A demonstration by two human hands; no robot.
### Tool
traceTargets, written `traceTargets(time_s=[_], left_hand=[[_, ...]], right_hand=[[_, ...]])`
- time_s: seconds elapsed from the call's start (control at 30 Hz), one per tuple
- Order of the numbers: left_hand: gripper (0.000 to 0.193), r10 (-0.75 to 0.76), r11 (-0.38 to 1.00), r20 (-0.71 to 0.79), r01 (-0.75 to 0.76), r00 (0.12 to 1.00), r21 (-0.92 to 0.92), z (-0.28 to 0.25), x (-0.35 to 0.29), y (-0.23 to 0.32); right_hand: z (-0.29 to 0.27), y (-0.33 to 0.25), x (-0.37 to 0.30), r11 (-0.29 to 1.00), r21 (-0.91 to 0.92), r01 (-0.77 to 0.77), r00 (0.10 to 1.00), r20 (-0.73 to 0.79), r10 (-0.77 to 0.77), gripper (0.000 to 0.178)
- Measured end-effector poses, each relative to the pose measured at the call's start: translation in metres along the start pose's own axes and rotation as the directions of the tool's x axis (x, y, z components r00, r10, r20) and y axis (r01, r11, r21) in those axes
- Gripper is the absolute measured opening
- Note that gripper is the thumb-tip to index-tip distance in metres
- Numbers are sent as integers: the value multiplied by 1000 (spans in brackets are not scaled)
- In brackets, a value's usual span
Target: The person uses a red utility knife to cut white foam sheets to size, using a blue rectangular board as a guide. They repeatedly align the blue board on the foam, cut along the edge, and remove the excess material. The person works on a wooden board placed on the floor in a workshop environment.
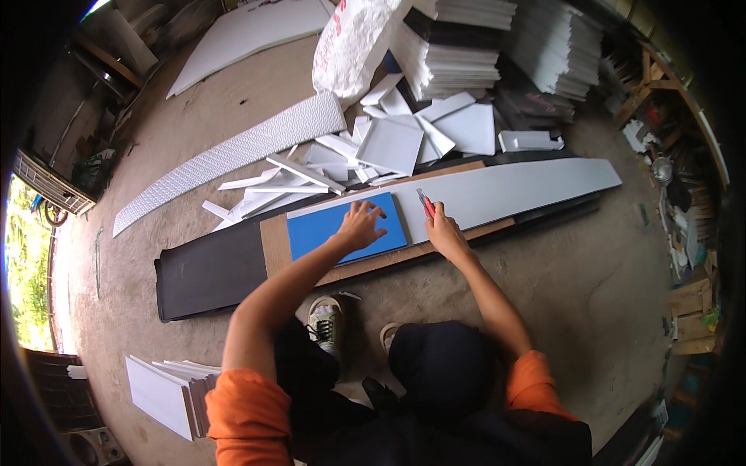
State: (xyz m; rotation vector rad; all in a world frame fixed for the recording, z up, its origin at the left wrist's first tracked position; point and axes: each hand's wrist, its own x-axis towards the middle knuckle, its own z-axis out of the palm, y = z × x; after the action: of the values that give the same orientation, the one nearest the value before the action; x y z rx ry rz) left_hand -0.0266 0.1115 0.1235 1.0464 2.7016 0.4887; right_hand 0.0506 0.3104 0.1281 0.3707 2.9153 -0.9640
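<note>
A blue rectangular board [315, 233] lies flat over the left part of a long white foam-like sheet [528, 186]. My left hand [360, 224] is over the blue board with its fingers apart; whether the fingertips press on it is hard to tell. In my closed right hand [445, 231] is a red utility knife [427, 205], its tip pointing away from me. The knife is just right of the blue board's right edge, above the white sheet. Under the sheet are a brown board [274, 247] and a long black sheet [210, 268].
Loose white offcuts [388, 144] are heaped beyond the boards, beside a long textured white strip [233, 165]. Farther back stand a white sack [353, 46] and stacked white sheets [451, 58]. More white panels [163, 392] stand at lower left. Wood scraps [694, 307] line the right side.
</note>
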Motion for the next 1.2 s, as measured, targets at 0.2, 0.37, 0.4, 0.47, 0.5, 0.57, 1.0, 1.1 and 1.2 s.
traceTargets(time_s=[0.2, 0.37, 0.4, 0.47, 0.5, 0.57, 1.0, 1.1, 1.2], left_hand=[[53, -18, 998, -206, 30, 978, 54, 69, 19, -8], [56, -132, 990, -303, 143, 944, 17, 88, 30, -2], [57, -155, 986, -311, 169, 938, 16, 90, 30, -4], [57, -172, 982, -305, 186, 937, 18, 91, 31, -5], [57, -179, 981, -304, 194, 936, 17, 91, 31, -5], [57, -178, 980, -296, 197, 938, 34, 91, 34, -4], [53, -173, 979, -267, 196, 948, 60, 94, 32, -7], [53, -162, 978, -286, 193, 944, 84, 95, 32, -5], [52, -160, 974, -306, 201, 938, 106, 98, 32, -3]], right_hand=[[46, 5, 31, 998, -58, -28, 995, 91, 33, 23], [64, 1, 61, 996, -86, -17, 994, 101, 26, 22], [64, -5, 64, 994, -105, -18, 994, 107, 29, 22], [69, -9, 68, 991, -132, -17, 994, 106, 31, 22], [71, -9, 69, 989, -148, -16, 994, 104, 32, 23], [71, -10, 70, 989, -146, 0, 996, 87, 13, 24], [74, -18, 89, 972, -236, 10, 993, 120, 19, 21], [76, -19, 93, 983, -185, -18, 986, 161, 48, 26], [75, -21, 87, 973, -226, -49, 983, 160, 86, 25]])
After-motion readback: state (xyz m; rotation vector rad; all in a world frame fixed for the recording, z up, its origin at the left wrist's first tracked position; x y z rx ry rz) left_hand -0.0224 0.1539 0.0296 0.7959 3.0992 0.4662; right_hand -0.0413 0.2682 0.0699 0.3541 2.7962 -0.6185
